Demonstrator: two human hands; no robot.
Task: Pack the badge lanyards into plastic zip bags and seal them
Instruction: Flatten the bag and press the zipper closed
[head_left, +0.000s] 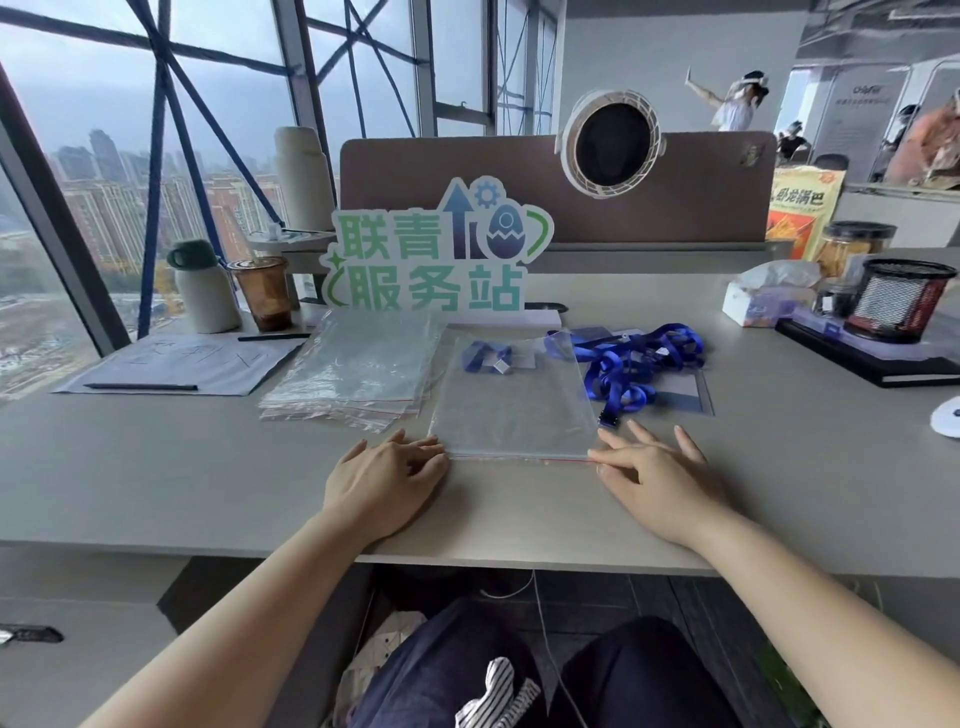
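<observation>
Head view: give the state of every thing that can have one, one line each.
Zip bag: flat on the desk, one lanyard inside, zip edge nearest the person; sealed or not, cannot tell.
Spare bags: stacked, empty.
Loose lanyards: tangled heap, unpacked.
Left hand: touches the zip edge's left end.
Right hand: fingers straight, touches its right end.
Cup: lidded, partly full.

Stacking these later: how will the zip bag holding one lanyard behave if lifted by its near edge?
Probably floppy: the zip bag is thin clear film lying flat. The folded lanyard at its far end would likely weigh that end down. Probably slips easily on the smooth desk.
</observation>
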